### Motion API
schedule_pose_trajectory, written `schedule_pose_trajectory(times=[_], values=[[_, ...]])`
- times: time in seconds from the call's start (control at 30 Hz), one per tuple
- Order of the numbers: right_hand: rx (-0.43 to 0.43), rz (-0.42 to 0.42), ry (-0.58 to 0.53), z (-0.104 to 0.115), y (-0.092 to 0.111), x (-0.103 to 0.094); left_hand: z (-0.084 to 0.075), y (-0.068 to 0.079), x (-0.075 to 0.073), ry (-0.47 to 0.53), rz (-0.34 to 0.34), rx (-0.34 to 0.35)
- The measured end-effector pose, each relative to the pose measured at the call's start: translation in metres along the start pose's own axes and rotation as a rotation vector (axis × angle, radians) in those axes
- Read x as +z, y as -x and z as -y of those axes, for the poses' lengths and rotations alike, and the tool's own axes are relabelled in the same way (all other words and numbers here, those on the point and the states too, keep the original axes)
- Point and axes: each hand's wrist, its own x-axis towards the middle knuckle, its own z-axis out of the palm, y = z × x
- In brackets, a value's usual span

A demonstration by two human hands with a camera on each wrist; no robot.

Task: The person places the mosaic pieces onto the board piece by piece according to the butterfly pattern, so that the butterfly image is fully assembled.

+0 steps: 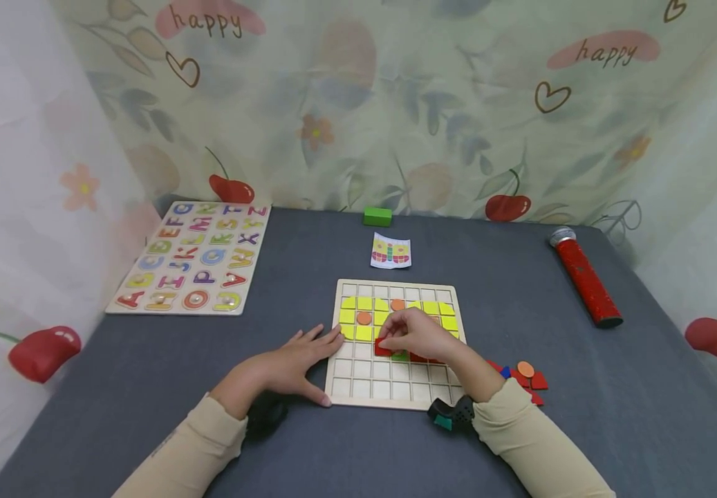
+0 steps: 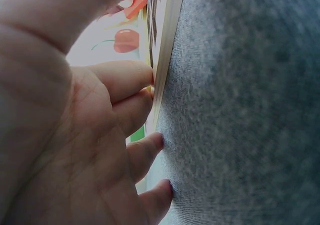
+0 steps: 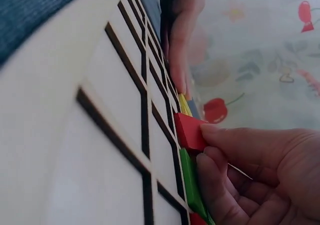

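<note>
A wooden grid board [image 1: 372, 387] lies on the table, its upper rows filled with yellow square tiles [image 1: 365, 333] and a few orange round pieces [image 1: 364, 318]. My right hand [image 1: 417, 333] is over the board and pinches a red square tile [image 3: 190, 131] between thumb and fingers, at a cell beside a green tile [image 3: 192, 180]. Other red tiles in that row are partly hidden under the hand. My left hand [image 1: 290, 363] lies spread at the board's left side. Its fingertips touch the board's edge [image 2: 165, 60] in the left wrist view.
Loose red, blue and orange pieces [image 1: 525, 370] lie right of the board, partly behind my right forearm. A small butterfly pattern card [image 1: 390, 251] and a green block [image 1: 377, 217] are behind it. An alphabet puzzle board [image 1: 190, 259] lies at left, a red microphone [image 1: 585, 280] at right.
</note>
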Motion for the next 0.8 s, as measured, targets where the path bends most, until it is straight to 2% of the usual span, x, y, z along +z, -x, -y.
schedule_pose_trajectory(times=[0.2,0.43,0.67,0.8], values=[[-0.051,-0.027,0.103,0.004,0.001,0.004,0.0,0.0,0.0,0.003,0.001,-0.007],[-0.013,-0.022,0.13,0.003,0.013,-0.002,-0.001,0.0,0.001,0.005,0.001,0.005],[0.019,-0.026,0.06,-0.011,0.04,-0.022,-0.001,0.0,0.001,0.007,-0.011,0.002],[0.051,-0.061,0.07,-0.023,0.062,-0.036,0.0,0.0,0.001,0.011,-0.01,0.001]])
